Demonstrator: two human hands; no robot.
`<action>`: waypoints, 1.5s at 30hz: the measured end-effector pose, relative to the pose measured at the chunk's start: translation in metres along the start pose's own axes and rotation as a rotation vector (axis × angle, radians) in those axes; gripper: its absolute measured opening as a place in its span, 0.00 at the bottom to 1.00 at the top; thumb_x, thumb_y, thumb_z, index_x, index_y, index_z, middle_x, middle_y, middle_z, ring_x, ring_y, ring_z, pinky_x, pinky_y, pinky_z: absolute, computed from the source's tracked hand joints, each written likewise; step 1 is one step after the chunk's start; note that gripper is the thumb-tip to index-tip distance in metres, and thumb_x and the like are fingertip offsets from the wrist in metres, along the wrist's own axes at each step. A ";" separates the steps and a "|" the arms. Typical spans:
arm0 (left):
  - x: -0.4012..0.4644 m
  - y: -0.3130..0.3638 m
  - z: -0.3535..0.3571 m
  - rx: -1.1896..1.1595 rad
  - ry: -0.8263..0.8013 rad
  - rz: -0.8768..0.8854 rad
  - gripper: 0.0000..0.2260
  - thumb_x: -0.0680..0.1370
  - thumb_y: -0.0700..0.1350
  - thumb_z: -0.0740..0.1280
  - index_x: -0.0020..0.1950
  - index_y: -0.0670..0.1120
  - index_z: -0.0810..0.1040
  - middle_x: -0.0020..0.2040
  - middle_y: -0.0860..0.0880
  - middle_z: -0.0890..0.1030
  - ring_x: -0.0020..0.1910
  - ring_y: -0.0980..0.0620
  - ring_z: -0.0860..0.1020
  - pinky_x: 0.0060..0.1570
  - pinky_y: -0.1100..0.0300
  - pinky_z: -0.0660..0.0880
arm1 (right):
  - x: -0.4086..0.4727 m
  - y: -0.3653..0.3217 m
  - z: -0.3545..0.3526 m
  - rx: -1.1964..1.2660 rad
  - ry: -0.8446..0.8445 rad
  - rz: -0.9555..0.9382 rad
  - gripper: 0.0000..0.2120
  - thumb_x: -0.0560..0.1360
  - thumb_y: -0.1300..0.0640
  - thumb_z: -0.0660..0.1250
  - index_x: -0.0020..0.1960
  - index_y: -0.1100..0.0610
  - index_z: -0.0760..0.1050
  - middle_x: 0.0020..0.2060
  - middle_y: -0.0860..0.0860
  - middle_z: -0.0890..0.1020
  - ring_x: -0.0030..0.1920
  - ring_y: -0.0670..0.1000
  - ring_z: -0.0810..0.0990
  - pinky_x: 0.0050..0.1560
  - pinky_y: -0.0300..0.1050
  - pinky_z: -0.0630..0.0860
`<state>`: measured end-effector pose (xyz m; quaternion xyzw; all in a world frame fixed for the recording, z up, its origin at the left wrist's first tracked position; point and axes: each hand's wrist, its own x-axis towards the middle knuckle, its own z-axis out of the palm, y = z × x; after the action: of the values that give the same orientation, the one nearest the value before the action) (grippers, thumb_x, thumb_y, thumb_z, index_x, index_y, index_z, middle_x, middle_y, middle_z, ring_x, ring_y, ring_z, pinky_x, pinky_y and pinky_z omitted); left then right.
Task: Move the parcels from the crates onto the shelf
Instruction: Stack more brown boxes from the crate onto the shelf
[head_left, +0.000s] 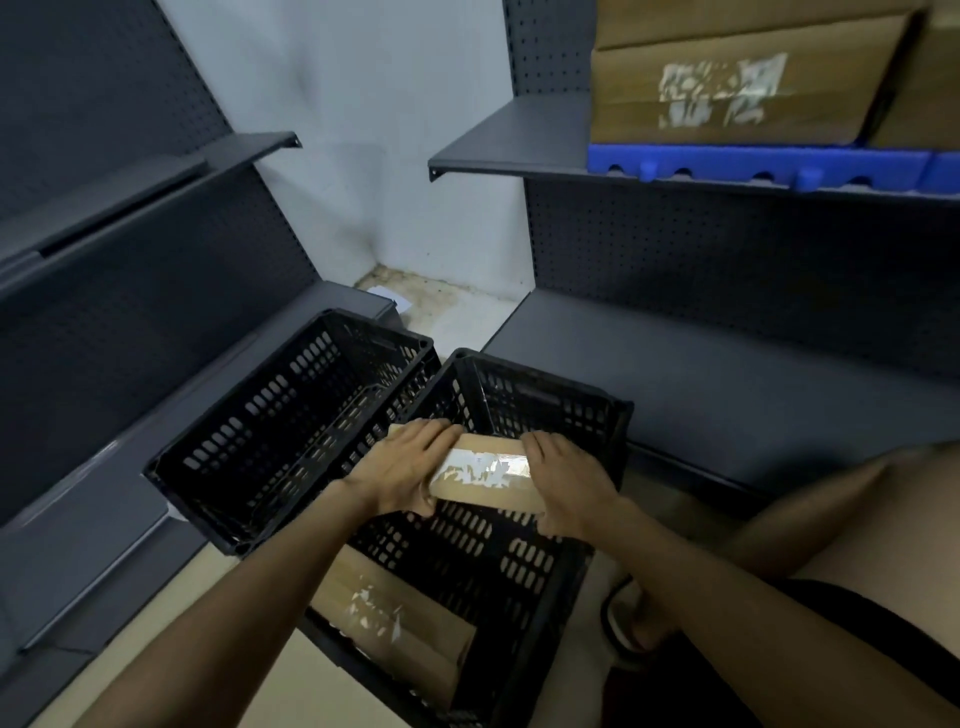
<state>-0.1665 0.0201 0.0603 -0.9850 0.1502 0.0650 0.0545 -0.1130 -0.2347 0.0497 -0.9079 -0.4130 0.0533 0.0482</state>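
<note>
Two black slotted crates stand on the floor. The left crate shows no parcel inside. Above the right crate I hold a small brown cardboard parcel with a torn white label. My left hand grips its left end and my right hand grips its right end. A second brown parcel lies inside the right crate near its front. On the upper right shelf large brown boxes sit on a blue plastic tray.
Dark metal shelving with pegboard backs runs along both sides. The low right shelf is bare, as is the left shelving. A scrap of paper lies in the far corner. My knee and sandalled foot are at right.
</note>
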 end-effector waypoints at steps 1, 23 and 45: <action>-0.002 0.001 -0.010 0.002 0.035 -0.016 0.46 0.68 0.67 0.65 0.78 0.45 0.54 0.73 0.44 0.63 0.72 0.45 0.61 0.74 0.50 0.56 | 0.001 0.002 -0.008 -0.032 0.029 -0.012 0.48 0.67 0.47 0.74 0.76 0.63 0.51 0.70 0.57 0.64 0.69 0.57 0.64 0.73 0.47 0.61; -0.029 0.008 -0.224 0.306 0.617 -0.277 0.44 0.64 0.63 0.63 0.76 0.46 0.57 0.70 0.44 0.65 0.69 0.42 0.65 0.73 0.47 0.57 | 0.013 0.018 -0.235 -0.358 0.615 -0.176 0.46 0.58 0.57 0.76 0.72 0.66 0.63 0.64 0.61 0.73 0.63 0.60 0.73 0.70 0.52 0.67; 0.028 0.044 -0.474 0.656 0.968 -0.125 0.44 0.66 0.53 0.76 0.76 0.43 0.60 0.70 0.40 0.67 0.64 0.38 0.69 0.64 0.47 0.64 | -0.053 0.089 -0.453 -0.653 0.976 0.004 0.47 0.62 0.50 0.78 0.73 0.65 0.60 0.67 0.61 0.70 0.67 0.60 0.70 0.72 0.52 0.65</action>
<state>-0.1006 -0.0900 0.5199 -0.8414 0.1117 -0.4451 0.2853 -0.0195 -0.3521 0.4898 -0.7959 -0.3365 -0.5009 -0.0492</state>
